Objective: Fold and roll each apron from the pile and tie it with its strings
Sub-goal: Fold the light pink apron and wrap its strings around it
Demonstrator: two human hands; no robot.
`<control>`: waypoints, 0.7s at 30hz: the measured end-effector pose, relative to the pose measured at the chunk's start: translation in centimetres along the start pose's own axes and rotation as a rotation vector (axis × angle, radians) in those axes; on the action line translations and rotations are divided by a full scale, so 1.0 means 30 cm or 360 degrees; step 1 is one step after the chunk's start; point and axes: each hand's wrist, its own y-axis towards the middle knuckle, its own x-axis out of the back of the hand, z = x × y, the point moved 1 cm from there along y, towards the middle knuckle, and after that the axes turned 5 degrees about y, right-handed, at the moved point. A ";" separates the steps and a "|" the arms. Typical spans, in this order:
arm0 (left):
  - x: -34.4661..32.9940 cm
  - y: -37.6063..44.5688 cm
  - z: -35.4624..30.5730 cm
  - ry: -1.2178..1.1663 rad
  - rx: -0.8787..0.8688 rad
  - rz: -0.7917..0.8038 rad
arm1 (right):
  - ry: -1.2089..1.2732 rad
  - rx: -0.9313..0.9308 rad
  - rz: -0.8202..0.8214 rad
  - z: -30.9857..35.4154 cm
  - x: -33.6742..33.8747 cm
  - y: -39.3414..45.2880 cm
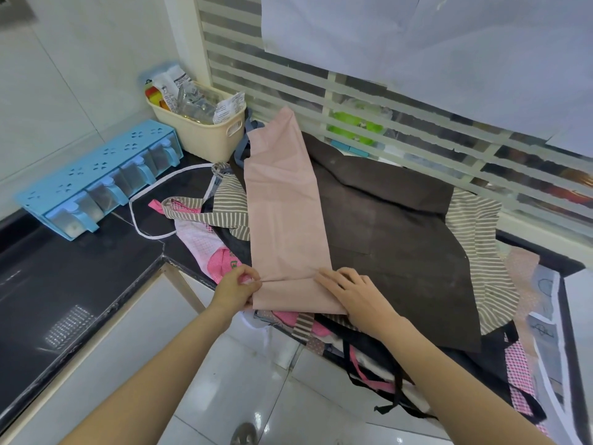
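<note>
Pink apron (pixel 284 200) is folded into a long narrow strip, lying centre frame on top of the pile (pixel 401 226) and running from the beige basket (pixel 205 136) at upper centre down to the near counter edge. Its bottom end is turned up once, forming a flat band across the strip's width. Fabric is plain, matte, with light creases and no print.

Left hand (pixel 237 285) pinches the left end of that turned-up band, thumb and fingers curled onto the cloth. Right hand (pixel 356 293) lies flat on the band's right end, fingers straight and spread, pressing down.

Pile underneath: a dark brown apron (pixel 401 220) directly below the pink one, brown-and-white striped cloth (pixel 478 252) at right and centre left, pink checked pieces at lower left and lower right, black straps hanging off the near edge. A white strap (pixel 150 200) loops over the black counter (pixel 64 284) at centre left.

Writing: packets in the basket carry printed text, too small to read. No legible labels on the aprons.

Edges and room: the pile overhangs the counter's near edge at lower centre. Blue spice rack (pixel 99 178) sits at left against the tiled wall, well apart from the pile. Bare counter shows at left and lower left. Slatted window screen (pixel 385 101) runs just behind the pile.
</note>
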 end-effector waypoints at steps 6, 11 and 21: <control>0.019 -0.022 -0.043 -0.0461 0.0326 0.0156 | 0.1344 -0.0673 -0.0036 0.009 0.053 0.065; 0.061 -0.032 -0.043 -0.0573 0.0525 0.0392 | 0.1813 -0.1128 -0.0003 0.000 0.073 0.124; 0.085 0.025 -0.011 -0.0015 0.0421 0.0386 | 0.1407 -0.1323 -0.0098 0.040 0.012 0.196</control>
